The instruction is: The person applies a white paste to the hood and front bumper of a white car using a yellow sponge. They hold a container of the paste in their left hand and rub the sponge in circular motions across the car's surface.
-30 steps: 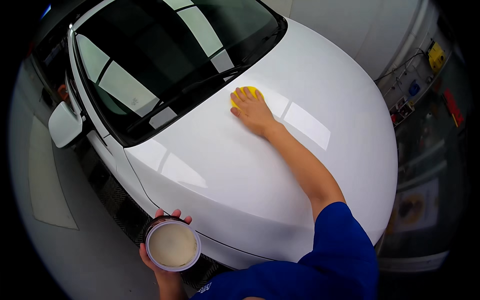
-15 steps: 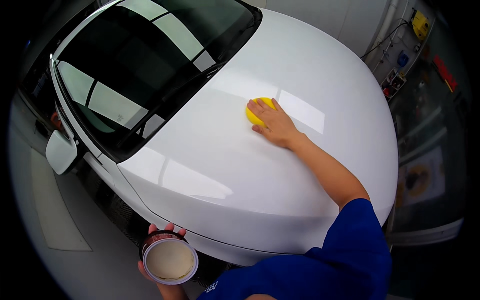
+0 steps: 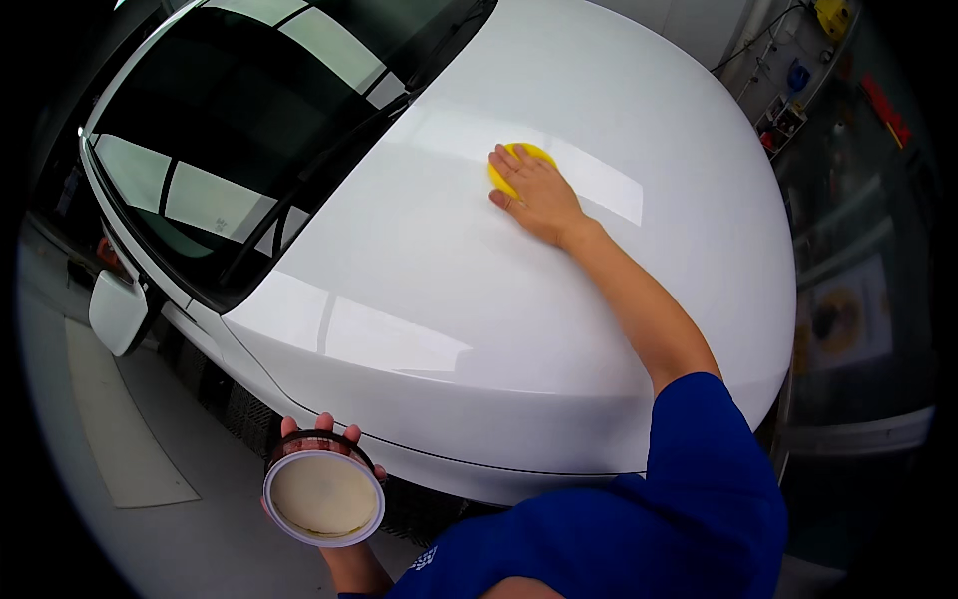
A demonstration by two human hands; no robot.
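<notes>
While a round yellow foam pad is resting on the glossy white car hood, the bare right hand is lying over it, fingers spread flat on top rather than clamped. Well apart from that hand, the bare left hand is gripping a round, dark-edged tub with a pale rim and cream-coloured middle. Past the hood, a dark glass windscreen is sloping away, and a white side mirror is jutting out at the left.

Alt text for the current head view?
A bare right hand holds a yellow pad against a white car hood, while the left hand grips an open round tub of pale material at lower left. The dark windshield shows at upper left.
</notes>
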